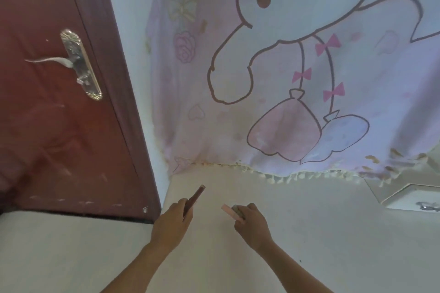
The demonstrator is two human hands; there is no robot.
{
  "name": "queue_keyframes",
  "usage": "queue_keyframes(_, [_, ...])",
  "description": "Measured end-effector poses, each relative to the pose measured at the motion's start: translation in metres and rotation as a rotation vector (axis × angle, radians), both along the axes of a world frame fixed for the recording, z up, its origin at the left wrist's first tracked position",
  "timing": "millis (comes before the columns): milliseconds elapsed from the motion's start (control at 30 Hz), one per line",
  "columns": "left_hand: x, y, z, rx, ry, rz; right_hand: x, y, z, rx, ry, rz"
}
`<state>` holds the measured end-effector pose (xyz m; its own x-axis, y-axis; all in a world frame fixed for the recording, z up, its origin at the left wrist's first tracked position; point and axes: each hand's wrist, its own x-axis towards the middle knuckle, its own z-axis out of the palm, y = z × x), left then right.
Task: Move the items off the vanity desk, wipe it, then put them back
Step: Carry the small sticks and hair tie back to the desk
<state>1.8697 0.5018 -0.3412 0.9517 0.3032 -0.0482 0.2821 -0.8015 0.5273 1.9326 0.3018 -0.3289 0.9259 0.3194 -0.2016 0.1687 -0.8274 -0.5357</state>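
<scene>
Cream tabletop lies close beneath the left grip, curled round a dark red stick whose long axis points toward the hanging cloth, and the right grip, curled round a pink bar.

Nothing can be read: the hanging cloth bears only a cartoon rabbit (no lettering) — the dark red stick and pink stick show no legible print.
</scene>
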Motion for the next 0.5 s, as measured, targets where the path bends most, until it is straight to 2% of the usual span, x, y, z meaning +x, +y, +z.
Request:
queue_keyframes(100, [0.019, -0.001, -0.010, 0.108, -0.112, 0.083, 0.026, 0.008, -0.007, 0.047, 0.035, 0.015])
queue_keyframes(200, [0.035, -0.001, -0.013, 0.229, -0.100, 0.055, 0.042, 0.015, -0.015, 0.054, 0.071, 0.002])
queue_keyframes(500, [0.086, 0.002, -0.033, 0.276, -0.003, 0.022, 0.071, 0.029, -0.017, 0.091, 0.118, -0.085])
